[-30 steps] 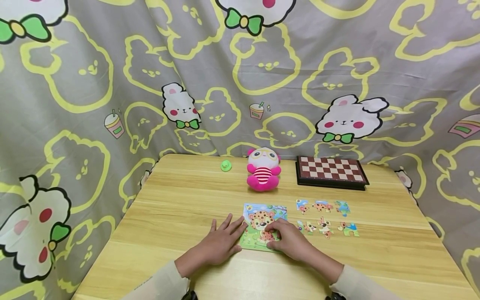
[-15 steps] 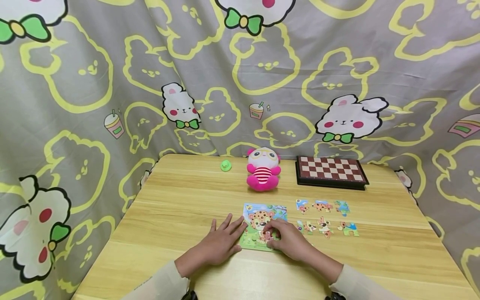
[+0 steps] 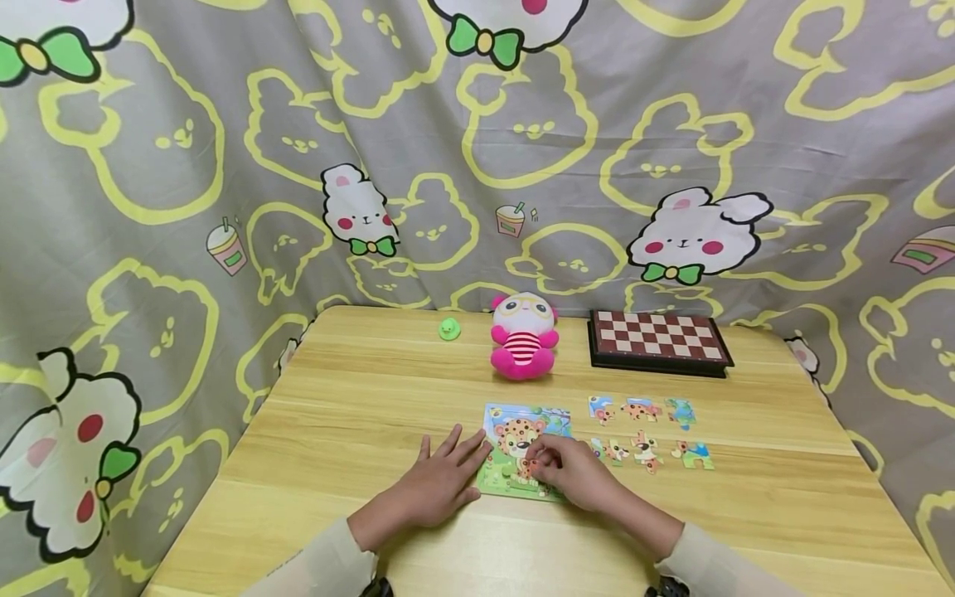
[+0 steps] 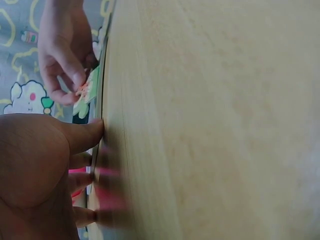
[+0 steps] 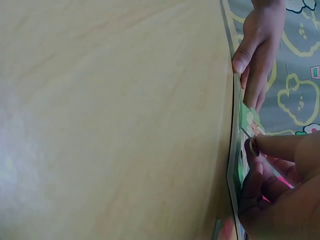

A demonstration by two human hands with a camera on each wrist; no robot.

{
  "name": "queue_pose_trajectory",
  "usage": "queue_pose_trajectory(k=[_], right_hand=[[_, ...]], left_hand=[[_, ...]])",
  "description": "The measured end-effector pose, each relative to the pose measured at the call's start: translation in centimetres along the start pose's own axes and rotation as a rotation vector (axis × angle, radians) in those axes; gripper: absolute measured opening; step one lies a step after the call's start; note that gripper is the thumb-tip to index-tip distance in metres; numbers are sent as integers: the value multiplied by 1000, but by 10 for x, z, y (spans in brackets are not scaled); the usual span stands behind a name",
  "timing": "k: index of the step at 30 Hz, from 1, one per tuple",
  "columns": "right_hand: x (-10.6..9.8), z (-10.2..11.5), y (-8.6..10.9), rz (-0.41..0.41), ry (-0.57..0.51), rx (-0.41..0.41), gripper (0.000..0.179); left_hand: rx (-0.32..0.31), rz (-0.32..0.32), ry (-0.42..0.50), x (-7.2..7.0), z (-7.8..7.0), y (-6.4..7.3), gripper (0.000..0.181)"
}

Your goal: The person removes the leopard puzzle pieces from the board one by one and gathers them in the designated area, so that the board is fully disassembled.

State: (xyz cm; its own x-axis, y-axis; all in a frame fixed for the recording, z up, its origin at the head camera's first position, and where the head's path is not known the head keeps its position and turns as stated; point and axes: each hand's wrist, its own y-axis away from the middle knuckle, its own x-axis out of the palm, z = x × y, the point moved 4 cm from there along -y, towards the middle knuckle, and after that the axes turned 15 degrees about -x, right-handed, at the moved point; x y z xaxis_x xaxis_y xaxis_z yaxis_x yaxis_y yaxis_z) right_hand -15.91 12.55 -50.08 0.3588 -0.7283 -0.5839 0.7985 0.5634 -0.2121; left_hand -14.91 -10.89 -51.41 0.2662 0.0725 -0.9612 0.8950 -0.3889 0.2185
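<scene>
A jigsaw puzzle (image 3: 494, 479) with a spotted leopard cub lies in its flat tray near the front middle of the table. Along its left edge rests my left hand (image 3: 436, 489), fingers spread and straight, fingertips at the border. My right hand (image 3: 580, 474) is over the lower right of the picture, thumb and index finger pinching a puzzle piece (image 4: 86, 95). That piece, green with orange spots, stands tilted up from the tray in the left wrist view. The right fingers hide part of it and the puzzle's right side in the head view.
Several loose puzzle pieces (image 3: 646, 448) lie in two rows right of the tray. Behind them sits a folded chessboard (image 3: 660, 340). A pink plush toy (image 3: 524, 342) and a small green duck (image 3: 449, 329) stand toward the back, before a patterned curtain (image 3: 418, 124).
My right thumb has moved up from the tray's lower edge to meet the index finger, and the piece between them has tilted up. My left hand has stayed put.
</scene>
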Motion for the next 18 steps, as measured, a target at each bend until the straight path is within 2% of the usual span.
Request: queue_pose_trajectory(k=[8,18], right_hand=[[-4,1,0,-10,-67,16,10],[-11,-2,4,-12,-73,12,11]], left_hand=[[0,-2,-8,-1,-1,0,70],[0,5,-1,-2,-1,1,70]])
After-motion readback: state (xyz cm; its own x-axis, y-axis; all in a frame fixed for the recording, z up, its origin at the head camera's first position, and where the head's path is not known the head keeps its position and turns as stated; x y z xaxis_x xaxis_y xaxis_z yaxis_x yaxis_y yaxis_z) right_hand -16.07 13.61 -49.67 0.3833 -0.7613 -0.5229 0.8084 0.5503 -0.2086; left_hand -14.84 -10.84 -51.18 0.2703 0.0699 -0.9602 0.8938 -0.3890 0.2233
